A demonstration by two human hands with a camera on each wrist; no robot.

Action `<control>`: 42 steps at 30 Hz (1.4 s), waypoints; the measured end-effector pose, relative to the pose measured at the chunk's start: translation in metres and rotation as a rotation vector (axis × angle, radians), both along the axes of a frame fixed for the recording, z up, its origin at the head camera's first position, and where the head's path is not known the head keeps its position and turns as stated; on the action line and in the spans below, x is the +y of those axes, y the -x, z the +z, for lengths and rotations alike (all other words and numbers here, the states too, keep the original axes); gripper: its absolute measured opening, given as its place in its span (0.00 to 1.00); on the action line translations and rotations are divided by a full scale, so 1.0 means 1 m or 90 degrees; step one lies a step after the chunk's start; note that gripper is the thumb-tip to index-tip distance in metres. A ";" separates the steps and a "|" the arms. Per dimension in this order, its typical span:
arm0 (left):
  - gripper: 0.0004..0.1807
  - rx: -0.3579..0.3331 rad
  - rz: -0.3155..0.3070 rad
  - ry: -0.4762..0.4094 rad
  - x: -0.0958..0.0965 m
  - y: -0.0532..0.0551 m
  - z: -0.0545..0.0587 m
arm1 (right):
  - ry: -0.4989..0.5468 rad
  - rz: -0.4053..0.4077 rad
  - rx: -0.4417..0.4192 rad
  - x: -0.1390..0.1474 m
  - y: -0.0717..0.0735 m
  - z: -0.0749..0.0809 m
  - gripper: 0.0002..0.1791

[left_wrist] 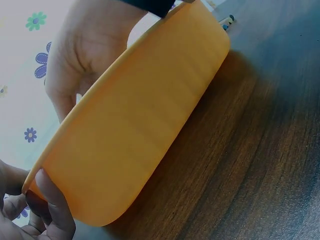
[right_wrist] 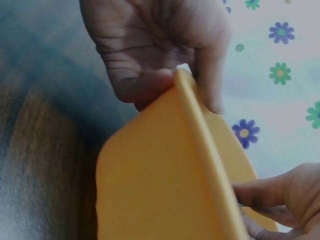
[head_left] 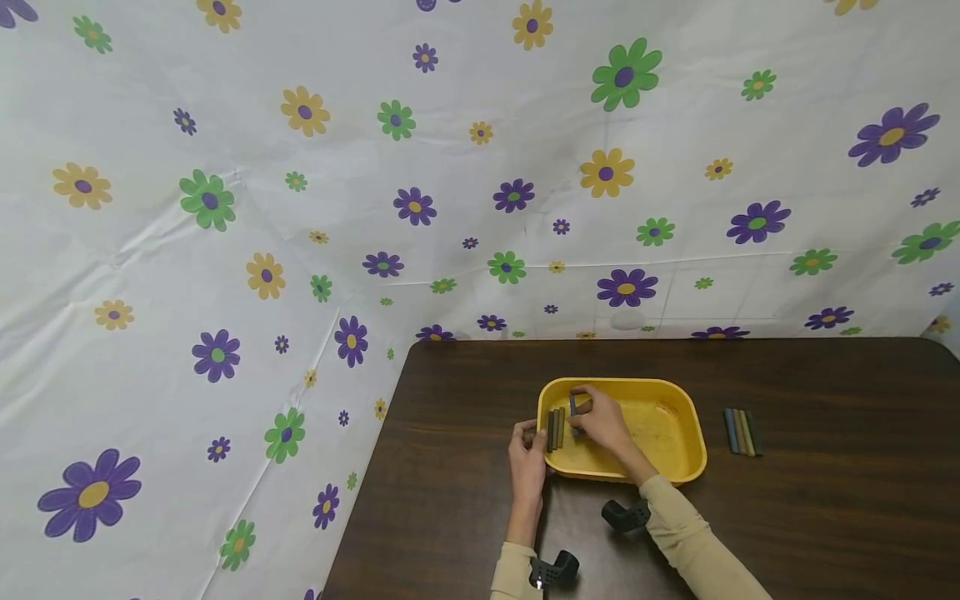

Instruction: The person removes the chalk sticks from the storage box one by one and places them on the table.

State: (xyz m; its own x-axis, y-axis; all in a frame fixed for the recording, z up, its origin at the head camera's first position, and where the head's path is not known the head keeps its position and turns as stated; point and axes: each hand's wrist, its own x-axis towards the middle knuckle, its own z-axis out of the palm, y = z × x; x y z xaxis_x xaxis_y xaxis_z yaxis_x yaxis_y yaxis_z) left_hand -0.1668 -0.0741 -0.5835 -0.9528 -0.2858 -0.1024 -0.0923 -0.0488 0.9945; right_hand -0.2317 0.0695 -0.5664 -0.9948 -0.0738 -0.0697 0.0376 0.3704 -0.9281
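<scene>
My left hand (head_left: 528, 450) grips the near-left corner of a yellow plastic tub (head_left: 667, 425), fingers and thumb about its rim. In the left wrist view, fingertips press the outer wall of the tub (left_wrist: 125, 120). Inside the tub, my right hand (head_left: 602, 421) pinches a slim blue stick (head_left: 573, 408), held lengthwise near the left end. Several dark and olive sticks (head_left: 556, 429) lie side by side along the left inner wall. The right wrist view shows the right hand (right_wrist: 287, 197) reaching past the rim, its fingertips partly hidden.
To the right of the tub, several sticks (head_left: 742, 432) in blue, olive and dark green lie in a row on the dark wooden table (head_left: 847, 500). A white flowered cloth (head_left: 465, 167) hangs behind the table and along its left side. Each wrist wears a black camera mount (head_left: 555, 570).
</scene>
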 end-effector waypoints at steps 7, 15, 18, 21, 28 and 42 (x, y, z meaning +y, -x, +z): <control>0.11 0.003 0.003 0.003 0.001 0.002 -0.001 | 0.035 0.007 -0.021 0.017 -0.002 0.007 0.29; 0.12 0.002 0.006 0.008 0.001 0.001 -0.003 | 0.038 0.015 -0.023 0.036 -0.004 0.013 0.29; 0.12 -0.002 0.008 0.010 0.001 0.001 -0.003 | 0.037 0.016 -0.023 0.043 -0.005 0.016 0.29; 0.12 -0.006 0.012 0.009 0.001 0.001 -0.002 | 0.040 0.011 -0.027 0.051 -0.005 0.020 0.29; 0.12 0.000 0.009 0.017 0.001 0.000 -0.002 | 0.042 -0.001 -0.032 0.070 -0.006 0.026 0.31; 0.12 -0.006 0.014 0.020 0.001 0.000 -0.001 | 0.010 -0.042 -0.012 0.101 -0.013 0.032 0.31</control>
State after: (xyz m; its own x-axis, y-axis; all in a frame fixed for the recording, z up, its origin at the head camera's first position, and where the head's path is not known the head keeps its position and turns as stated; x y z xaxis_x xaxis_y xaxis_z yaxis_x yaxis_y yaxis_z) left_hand -0.1666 -0.0728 -0.5848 -0.9455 -0.3095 -0.1015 -0.1002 -0.0201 0.9948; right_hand -0.2184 0.1703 -0.5343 -0.9961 -0.0095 -0.0879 0.0790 0.3518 -0.9327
